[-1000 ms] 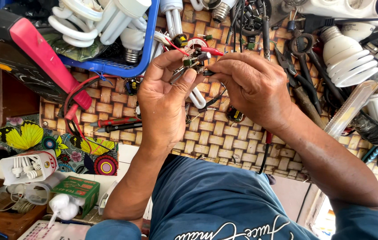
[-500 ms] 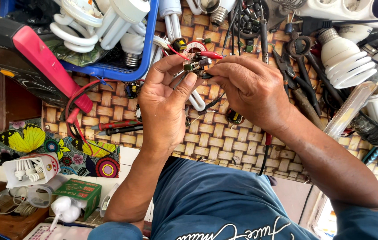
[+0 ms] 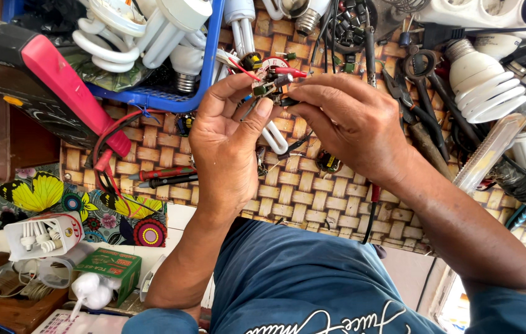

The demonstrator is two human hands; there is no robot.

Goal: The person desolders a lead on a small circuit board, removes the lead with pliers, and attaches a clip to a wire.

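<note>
My left hand [image 3: 226,145] and my right hand [image 3: 352,120] meet over a woven mat [image 3: 312,185]. Together they pinch a small round circuit board [image 3: 272,83] with dark components and red wires. My left thumb and fingers hold it from the left side. The fingertips of my right hand grip its right edge. A white tube of a lamp [image 3: 275,139] shows just below the board, between the hands.
A blue basket [image 3: 201,93] of spiral lamps sits at top left, beside a red and black meter [image 3: 59,80]. Two test probes [image 3: 164,176] lie left of my wrist. Pliers [image 3: 420,105] and a spiral lamp [image 3: 482,83] lie right. Small boxes [image 3: 105,269] stand at bottom left.
Both hands keep hold of the board and have lifted it slightly toward the basket. The fingers have shifted a little around it.
</note>
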